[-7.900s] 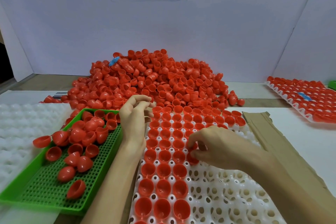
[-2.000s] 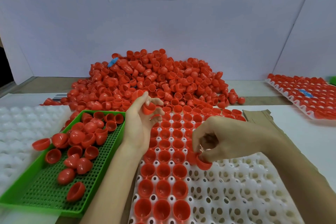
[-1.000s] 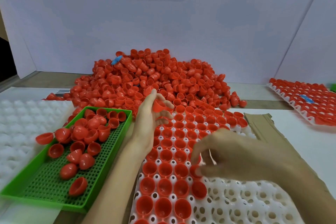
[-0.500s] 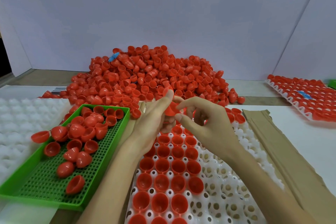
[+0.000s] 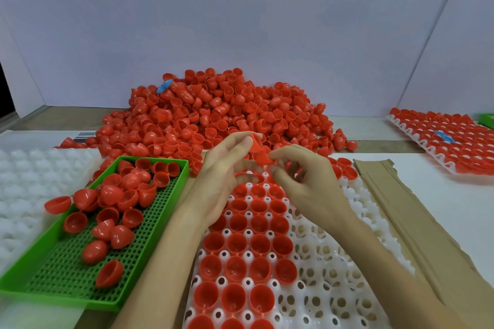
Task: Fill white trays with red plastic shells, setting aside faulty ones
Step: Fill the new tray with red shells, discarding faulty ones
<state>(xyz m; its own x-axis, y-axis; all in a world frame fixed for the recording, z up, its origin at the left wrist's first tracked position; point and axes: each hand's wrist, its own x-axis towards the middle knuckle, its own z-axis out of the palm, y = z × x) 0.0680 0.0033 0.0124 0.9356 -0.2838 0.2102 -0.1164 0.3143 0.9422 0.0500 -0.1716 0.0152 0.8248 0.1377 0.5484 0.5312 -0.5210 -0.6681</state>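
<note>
Step in hand: pass-over and check of 1 piece above the white tray (image 5: 334, 275). Left hand (image 5: 227, 168) holds a red shell (image 5: 258, 151) up between thumb and near-straight fingers. Right hand (image 5: 307, 179) has thumb and forefinger pinched on the shell's lower end, other fingers loosely curled. Could be 2 shells nested, can't tell.

Shell is in the air over the far end of the tray, just in front of the loose pile (image 5: 213, 115), touching only the hands. Long axis looks tilted, upper-left to lower-right. Mouth seems to face down toward the right hand, but it's blurred, so not sure.

Tray's left columns are filled mouth-up, right side is bare cups.

Next, my read: right hand takes it, turns it mouth-up and seats it in a free cup beside the filled columns. If faulty, it goes in the green tray (image 5: 66, 283) at left.
</note>
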